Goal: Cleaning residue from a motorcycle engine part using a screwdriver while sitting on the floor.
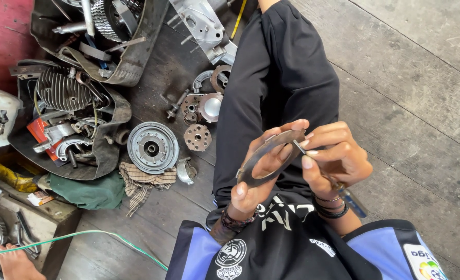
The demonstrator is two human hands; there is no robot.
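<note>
My left hand [263, 173] holds a thin grey metal ring plate [256, 155] by its edge, over my lap in black trousers. My right hand [333, 155] grips a slim tool with a blue handle [354, 202], and its tip touches the upper edge of the ring. Both wrists wear dark bead bracelets. The tool's shaft is mostly hidden inside my right fist.
On the wooden floor to the left lie a round clutch drum [152, 147], smaller hubs [197, 137], a checked rag [139, 184], a green cloth [87, 191] and black rubber trays of engine parts, including a finned cylinder [61, 89]. A green wire [85, 234] crosses at the bottom left. A bare foot [15, 262] shows there.
</note>
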